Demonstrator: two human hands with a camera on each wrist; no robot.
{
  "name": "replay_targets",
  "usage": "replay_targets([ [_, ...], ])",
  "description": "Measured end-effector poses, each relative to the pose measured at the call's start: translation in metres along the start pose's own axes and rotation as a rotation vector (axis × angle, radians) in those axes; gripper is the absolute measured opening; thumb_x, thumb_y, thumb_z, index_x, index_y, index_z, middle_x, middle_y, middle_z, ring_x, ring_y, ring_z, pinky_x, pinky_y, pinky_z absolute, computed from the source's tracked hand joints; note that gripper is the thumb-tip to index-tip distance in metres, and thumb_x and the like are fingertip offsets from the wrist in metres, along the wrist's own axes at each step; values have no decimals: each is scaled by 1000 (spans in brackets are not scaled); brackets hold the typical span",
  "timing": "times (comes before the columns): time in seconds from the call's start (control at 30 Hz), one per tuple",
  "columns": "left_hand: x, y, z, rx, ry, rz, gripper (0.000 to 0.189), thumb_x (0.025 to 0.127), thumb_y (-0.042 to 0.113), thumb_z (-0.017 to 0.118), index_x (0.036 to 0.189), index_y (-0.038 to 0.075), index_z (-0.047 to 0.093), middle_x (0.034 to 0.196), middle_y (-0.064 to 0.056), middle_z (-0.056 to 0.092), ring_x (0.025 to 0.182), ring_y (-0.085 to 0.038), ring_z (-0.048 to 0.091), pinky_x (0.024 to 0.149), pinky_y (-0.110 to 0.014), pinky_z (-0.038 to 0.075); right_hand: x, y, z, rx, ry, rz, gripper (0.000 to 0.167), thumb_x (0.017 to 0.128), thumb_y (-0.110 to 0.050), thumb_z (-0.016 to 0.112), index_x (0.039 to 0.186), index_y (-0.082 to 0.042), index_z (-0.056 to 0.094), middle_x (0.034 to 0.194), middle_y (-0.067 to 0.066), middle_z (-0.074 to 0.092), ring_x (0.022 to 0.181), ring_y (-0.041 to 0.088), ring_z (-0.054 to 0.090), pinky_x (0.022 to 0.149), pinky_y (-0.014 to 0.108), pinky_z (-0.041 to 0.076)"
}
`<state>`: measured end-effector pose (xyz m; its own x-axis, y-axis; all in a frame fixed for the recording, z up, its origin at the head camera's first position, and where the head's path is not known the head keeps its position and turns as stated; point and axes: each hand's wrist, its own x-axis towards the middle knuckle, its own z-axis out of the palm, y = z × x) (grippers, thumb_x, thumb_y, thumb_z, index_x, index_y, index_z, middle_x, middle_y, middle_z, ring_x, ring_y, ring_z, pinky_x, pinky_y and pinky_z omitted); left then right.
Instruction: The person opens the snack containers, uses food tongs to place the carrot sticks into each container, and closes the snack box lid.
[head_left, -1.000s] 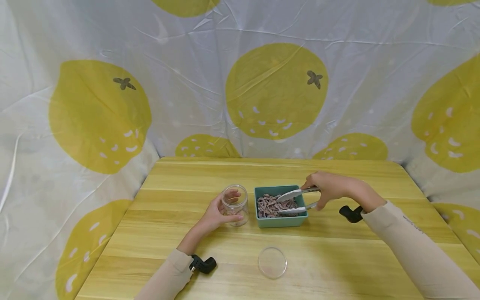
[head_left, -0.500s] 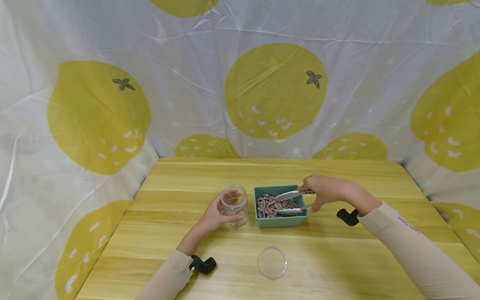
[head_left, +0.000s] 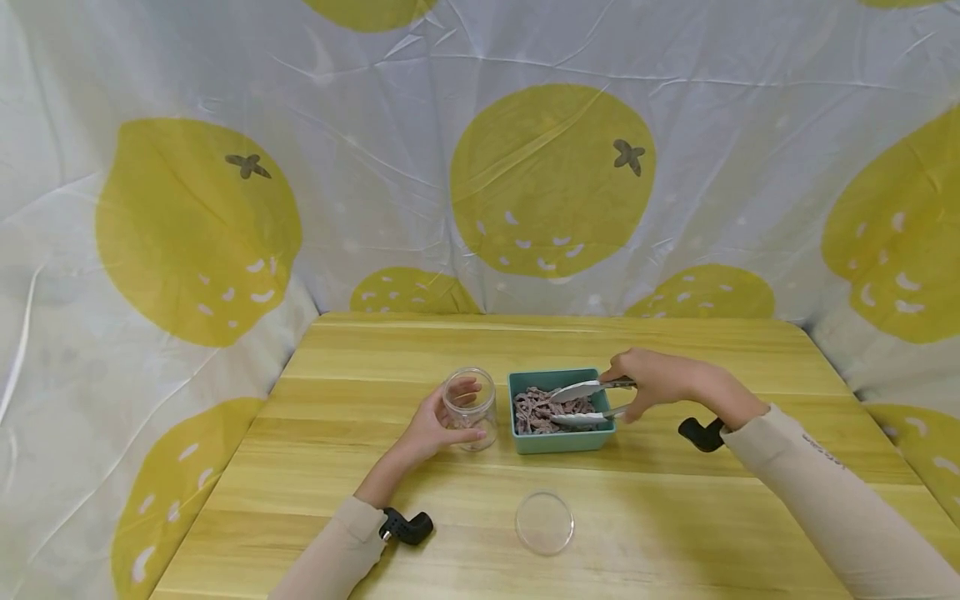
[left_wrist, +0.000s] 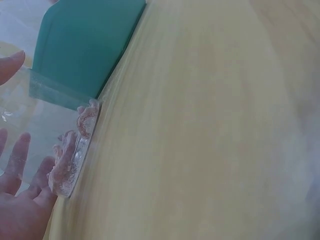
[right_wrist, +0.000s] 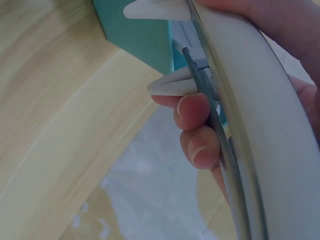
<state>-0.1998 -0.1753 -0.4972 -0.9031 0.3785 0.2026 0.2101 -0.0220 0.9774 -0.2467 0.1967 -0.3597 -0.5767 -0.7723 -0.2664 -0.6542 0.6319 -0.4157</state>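
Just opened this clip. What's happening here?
A person works at a wooden table. The left hand holds an open clear jar with a few pinkish pieces at its bottom. The right hand grips tongs, their tips spread over brownish-pink strips in a teal box. A clear disc, probably the lid, lies nearer the person.

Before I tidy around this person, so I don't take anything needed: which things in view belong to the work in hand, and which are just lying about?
In the work:
clear jar, in the left hand
tongs, in the right hand
teal box
strips, in box and jar

Not in use:
clear disc, untouched; perhaps the jar's lid
patterned cloth, backdrop
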Motion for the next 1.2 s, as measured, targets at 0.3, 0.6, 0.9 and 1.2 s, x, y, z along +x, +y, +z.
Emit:
replay_targets([
  [0.3, -1, -1, 0, -3, 3, -9, 79, 76, -9, 82, 144, -3, 42, 145, -29, 44, 137, -45, 38, 112, -43, 36, 4, 4, 0, 3, -1, 7, 67, 79, -18, 86, 132, 10, 58, 88, -1, 50, 72, 13, 35, 62, 29, 32],
  [0.6, -1, 0, 0, -4, 5, -6, 79, 77, -9, 81, 145, -3, 41, 146, -30, 43, 138, -46, 37, 112, -45, 35, 2, 3, 2, 65, -16, -17, 58, 83, -12, 82, 132, 10, 59, 97, 2, 60, 68, 9, 42, 63, 27, 39],
  [0.9, 0, 1, 1, -7, 1, -10, 79, 77, -10, 81, 144, -3, 42, 145, -30, 43, 137, -47, 37, 111, -38, 38, -3, 7, 4, 99, -10, -33, 54, 86, -14, 79, 131, 9, 59, 106, 7, 64, 66, 7, 42, 67, 28, 41],
  [1.2, -1, 1, 1, 14, 1, -2, 78, 78, -8, 81, 144, -5, 41, 145, -29, 45, 136, -45, 39, 112, -47, 35, -7, 11, 4, 101, 7, -51, 55, 87, -16, 79, 131, 9, 60, 109, 6, 66, 71, 6, 46, 69, 28, 43],
])
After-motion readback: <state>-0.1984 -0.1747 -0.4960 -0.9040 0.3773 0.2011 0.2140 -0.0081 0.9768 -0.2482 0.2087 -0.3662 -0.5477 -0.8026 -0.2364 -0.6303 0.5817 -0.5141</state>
